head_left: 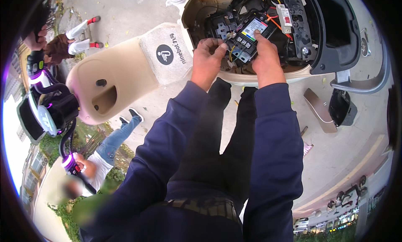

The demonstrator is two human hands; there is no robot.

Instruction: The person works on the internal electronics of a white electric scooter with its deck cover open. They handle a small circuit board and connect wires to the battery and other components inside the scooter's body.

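Observation:
A black motor controller box [255, 29] with a white and blue label lies tilted inside the open body of a beige electric scooter [184, 22]. My right hand [267, 59] grips its right side, the thumb pressed on the label end. At its near left end sits a terminal block with metal screws [243, 42]. Beside that block my left hand [209, 57] is closed in a pinch at the ends of thin wires [230, 36]; the fingertips partly hide what they hold. A yellow wire [231, 53] loops down just right of the left fingertips.
A white breaker switch [285, 19] with orange wires stands right of the controller. The scooter's footboard [165, 53] and handlebars [58, 108] stretch left. Loose panels [320, 110] lie on the ground at right. One person [104, 158] stands beyond the handlebars; another [69, 45] is at the upper left.

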